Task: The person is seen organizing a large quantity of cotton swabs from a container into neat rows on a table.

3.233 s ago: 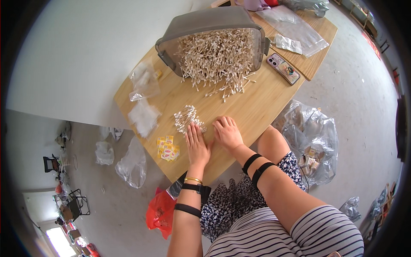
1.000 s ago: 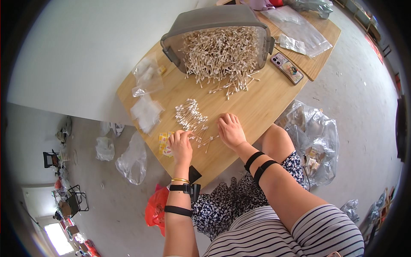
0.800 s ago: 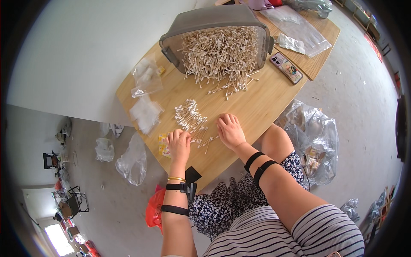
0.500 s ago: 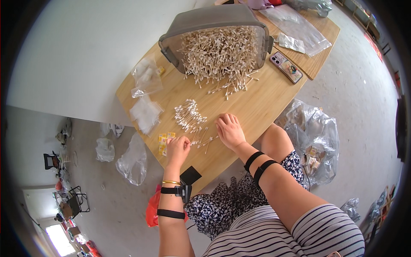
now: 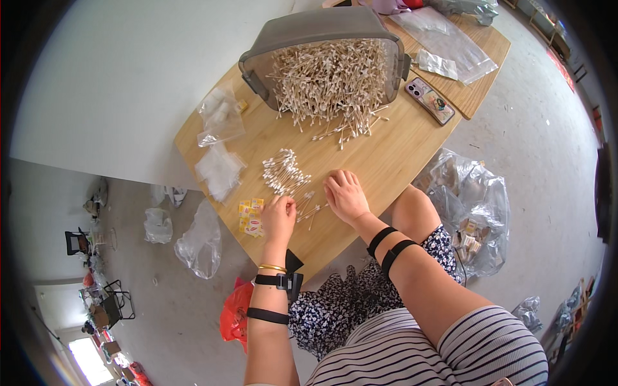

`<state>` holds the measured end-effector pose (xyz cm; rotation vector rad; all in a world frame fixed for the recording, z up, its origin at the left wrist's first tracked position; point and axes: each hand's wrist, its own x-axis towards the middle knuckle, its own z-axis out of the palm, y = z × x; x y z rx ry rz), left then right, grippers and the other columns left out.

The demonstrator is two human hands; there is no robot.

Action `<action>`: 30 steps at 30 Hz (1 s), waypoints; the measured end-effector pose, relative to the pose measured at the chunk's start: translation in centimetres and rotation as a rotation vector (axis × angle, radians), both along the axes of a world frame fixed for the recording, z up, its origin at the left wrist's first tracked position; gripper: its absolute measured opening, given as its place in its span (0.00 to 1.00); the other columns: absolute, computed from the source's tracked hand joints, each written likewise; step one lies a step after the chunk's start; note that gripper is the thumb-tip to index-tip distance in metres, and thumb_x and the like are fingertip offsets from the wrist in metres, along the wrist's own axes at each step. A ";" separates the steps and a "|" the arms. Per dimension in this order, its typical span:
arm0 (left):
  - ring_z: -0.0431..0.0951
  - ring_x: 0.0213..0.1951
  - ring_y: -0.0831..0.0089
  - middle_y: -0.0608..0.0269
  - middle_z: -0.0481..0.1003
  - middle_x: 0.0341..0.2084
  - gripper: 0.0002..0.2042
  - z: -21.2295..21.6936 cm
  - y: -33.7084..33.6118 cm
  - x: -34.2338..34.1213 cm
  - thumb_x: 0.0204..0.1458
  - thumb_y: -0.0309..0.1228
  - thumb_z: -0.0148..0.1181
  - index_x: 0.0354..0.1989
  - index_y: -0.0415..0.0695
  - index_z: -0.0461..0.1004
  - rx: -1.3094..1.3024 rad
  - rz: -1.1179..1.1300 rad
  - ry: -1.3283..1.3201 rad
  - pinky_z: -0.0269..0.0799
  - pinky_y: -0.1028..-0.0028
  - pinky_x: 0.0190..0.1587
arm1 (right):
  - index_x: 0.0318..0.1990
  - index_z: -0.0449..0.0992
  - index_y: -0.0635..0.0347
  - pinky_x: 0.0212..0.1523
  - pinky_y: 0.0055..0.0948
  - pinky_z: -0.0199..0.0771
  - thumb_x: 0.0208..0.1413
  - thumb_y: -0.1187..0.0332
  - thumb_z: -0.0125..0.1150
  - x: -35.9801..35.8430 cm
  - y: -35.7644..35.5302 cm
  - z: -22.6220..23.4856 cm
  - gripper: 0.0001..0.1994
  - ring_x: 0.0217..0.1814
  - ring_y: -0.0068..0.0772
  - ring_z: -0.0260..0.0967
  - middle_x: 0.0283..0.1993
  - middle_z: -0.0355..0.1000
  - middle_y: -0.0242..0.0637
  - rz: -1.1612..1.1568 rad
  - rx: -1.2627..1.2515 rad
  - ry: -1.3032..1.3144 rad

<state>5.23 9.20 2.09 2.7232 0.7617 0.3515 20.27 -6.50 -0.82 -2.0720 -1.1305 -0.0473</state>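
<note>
A small heap of white-tipped cotton swabs (image 5: 283, 171) lies on the wooden table (image 5: 367, 161), with a few loose swabs (image 5: 311, 213) nearer me. My left hand (image 5: 279, 217) is at the near end of this heap, fingers curled together; whatever they pinch is hidden. To the right of the loose swabs, my right hand (image 5: 346, 196) rests on the tabletop with its fingers bent and close together. What lies under those fingers cannot be seen. Small yellow-and-white printed cards (image 5: 250, 217) lie just left of my left hand.
A grey plastic bin (image 5: 322, 24) lies tipped at the back, swabs (image 5: 335, 80) spilling from it. Clear plastic bags (image 5: 220, 170) lie at the table's left; a phone (image 5: 430, 101) is at the right. A large clear bag (image 5: 473, 206) stands on the floor, right.
My left hand has moved right, off the yellow-and-white cards and over to the loose swabs, uncovering more cards. My right hand stays where it was.
</note>
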 end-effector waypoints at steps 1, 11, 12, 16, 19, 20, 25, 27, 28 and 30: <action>0.79 0.35 0.68 0.68 0.78 0.29 0.03 -0.1 -0.4 0.4 0.51 0.30 0.66 0.32 0.49 0.79 -0.002 -0.002 -0.001 0.63 0.64 0.46 | 0.43 0.73 0.57 0.63 0.41 0.64 0.59 0.68 0.58 0.0 0.0 0.0 0.07 0.60 0.46 0.65 0.49 0.69 0.40 -0.002 -0.004 -0.001; 0.64 0.64 0.50 0.49 0.67 0.61 0.25 -1.0 -5.5 -1.2 0.56 0.34 0.62 0.62 0.42 0.67 -0.066 -0.011 -0.071 0.55 0.51 0.67 | 0.43 0.74 0.58 0.63 0.42 0.64 0.59 0.68 0.57 0.0 -0.1 -0.1 0.08 0.60 0.45 0.65 0.49 0.69 0.41 0.001 -0.001 0.003; 0.55 0.72 0.46 0.45 0.59 0.69 0.32 -1.4 -6.6 -1.2 0.57 0.35 0.62 0.69 0.40 0.60 0.018 -0.074 -0.046 0.48 0.48 0.72 | 0.43 0.74 0.58 0.63 0.42 0.64 0.59 0.68 0.57 0.2 -0.2 -0.2 0.08 0.60 0.45 0.65 0.49 0.69 0.41 -0.002 -0.004 0.002; 0.41 0.77 0.47 0.45 0.47 0.75 0.40 -2.9 -7.9 -1.6 0.59 0.44 0.57 0.74 0.34 0.49 0.131 -0.061 0.174 0.35 0.46 0.75 | 0.44 0.75 0.59 0.63 0.42 0.64 0.59 0.68 0.57 -0.1 0.3 0.0 0.08 0.59 0.46 0.65 0.49 0.69 0.41 -0.003 0.007 -0.004; 0.40 0.77 0.49 0.47 0.47 0.75 0.41 -3.6 -7.5 -1.2 0.60 0.46 0.55 0.74 0.34 0.47 0.114 -0.018 0.172 0.35 0.46 0.75 | 0.44 0.75 0.59 0.63 0.42 0.64 0.59 0.68 0.57 -0.1 0.3 0.0 0.09 0.59 0.47 0.65 0.49 0.69 0.41 -0.004 0.010 0.002; 0.40 0.77 0.49 0.47 0.47 0.75 0.41 -3.7 -7.3 -0.8 0.60 0.46 0.55 0.74 0.34 0.47 0.112 -0.020 0.171 0.35 0.46 0.75 | 0.44 0.75 0.59 0.63 0.42 0.65 0.59 0.68 0.57 0.0 0.3 -0.1 0.08 0.59 0.47 0.65 0.49 0.69 0.42 -0.006 0.012 0.008; 0.41 0.77 0.53 0.50 0.47 0.76 0.40 -3.6 -6.0 0.2 0.60 0.45 0.56 0.75 0.36 0.47 0.120 -0.054 0.142 0.35 0.47 0.75 | 0.44 0.75 0.59 0.63 0.42 0.65 0.59 0.68 0.57 0.0 0.1 -0.5 0.09 0.59 0.47 0.65 0.49 0.69 0.42 -0.005 -0.001 -0.007; 0.41 0.77 0.55 0.53 0.47 0.76 0.40 -3.6 -5.9 0.1 0.61 0.46 0.55 0.76 0.38 0.47 0.117 -0.064 0.158 0.36 0.48 0.76 | 0.44 0.76 0.59 0.62 0.42 0.65 0.59 0.68 0.58 0.0 0.0 -0.8 0.09 0.59 0.47 0.65 0.49 0.69 0.42 -0.004 -0.002 -0.023; 0.41 0.77 0.56 0.56 0.46 0.77 0.40 -3.5 -5.8 0.0 0.62 0.48 0.54 0.76 0.40 0.46 0.116 -0.077 0.183 0.36 0.48 0.76 | 0.44 0.76 0.58 0.62 0.42 0.65 0.58 0.67 0.58 0.0 0.0 -0.8 0.09 0.58 0.48 0.65 0.50 0.69 0.42 -0.004 0.003 -0.021; 0.43 0.77 0.56 0.55 0.47 0.76 0.39 -3.4 -5.7 -0.6 0.61 0.44 0.55 0.76 0.39 0.47 0.086 -0.113 0.148 0.37 0.49 0.76 | 0.44 0.76 0.58 0.62 0.42 0.65 0.58 0.67 0.58 0.0 -0.1 -0.6 0.09 0.58 0.48 0.65 0.50 0.69 0.42 0.004 0.001 -0.022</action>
